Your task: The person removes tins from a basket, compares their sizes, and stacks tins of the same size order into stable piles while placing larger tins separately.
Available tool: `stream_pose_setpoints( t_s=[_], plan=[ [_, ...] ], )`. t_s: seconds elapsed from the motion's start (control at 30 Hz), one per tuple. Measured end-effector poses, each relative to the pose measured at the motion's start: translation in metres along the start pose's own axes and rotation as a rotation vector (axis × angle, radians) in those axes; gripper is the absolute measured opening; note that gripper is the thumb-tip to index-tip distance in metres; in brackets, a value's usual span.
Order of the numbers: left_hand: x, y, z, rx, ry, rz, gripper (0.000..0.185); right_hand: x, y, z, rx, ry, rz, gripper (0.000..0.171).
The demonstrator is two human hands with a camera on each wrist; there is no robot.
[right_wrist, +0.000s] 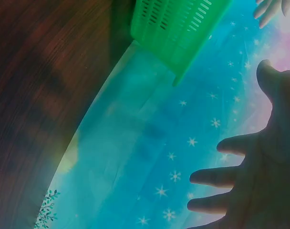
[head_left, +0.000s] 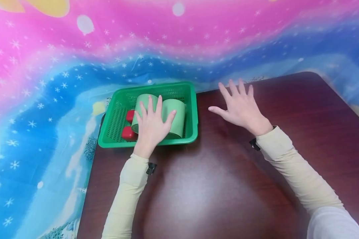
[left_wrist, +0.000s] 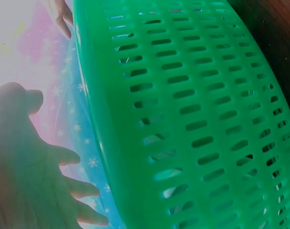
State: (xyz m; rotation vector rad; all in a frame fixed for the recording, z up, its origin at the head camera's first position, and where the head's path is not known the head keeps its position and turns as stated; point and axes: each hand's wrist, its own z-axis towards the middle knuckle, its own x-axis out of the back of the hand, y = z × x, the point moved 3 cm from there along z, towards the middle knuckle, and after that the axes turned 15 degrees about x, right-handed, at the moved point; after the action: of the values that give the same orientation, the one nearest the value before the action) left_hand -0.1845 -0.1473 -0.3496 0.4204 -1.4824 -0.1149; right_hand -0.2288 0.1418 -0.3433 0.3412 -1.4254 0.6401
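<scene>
Your left hand (head_left: 152, 130) hovers, fingers spread, over one green plastic basket (head_left: 194, 116); your right (head_left: 241, 109) is likewise splayed above the wooden table (head_left: 221, 189), both gripping nothing. Inside sit two pale-green cylinders (head_left: 177, 116) and, partly hidden, apparently two red blocks (head_left: 128, 133)

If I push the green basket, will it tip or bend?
The basket probably won't tip: it looks wide and low. Its walls, full of holes, might bend. The green cylinders and red things inside could make it heavier.
</scene>
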Motion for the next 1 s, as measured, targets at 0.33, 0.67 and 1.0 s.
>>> stream_pose_setpoints(
  t_s=[0.33,0.67,1.0],
  plan=[
    [0.014,-0.026,0.0,0.048,0.051,-0.039,0.084,0.004,-0.015,0.015,0.116,0.095,0.006,0.081],
    [0.032,-0.095,0.0,0.222,0.213,-0.218,0.067,0.007,-0.044,0.04,0.463,0.125,0.086,0.071],
    [0.015,-0.169,-0.015,0.658,0.427,-0.634,0.057,-0.013,-0.094,0.068,0.67,-0.025,0.044,0.075]
  ],
)
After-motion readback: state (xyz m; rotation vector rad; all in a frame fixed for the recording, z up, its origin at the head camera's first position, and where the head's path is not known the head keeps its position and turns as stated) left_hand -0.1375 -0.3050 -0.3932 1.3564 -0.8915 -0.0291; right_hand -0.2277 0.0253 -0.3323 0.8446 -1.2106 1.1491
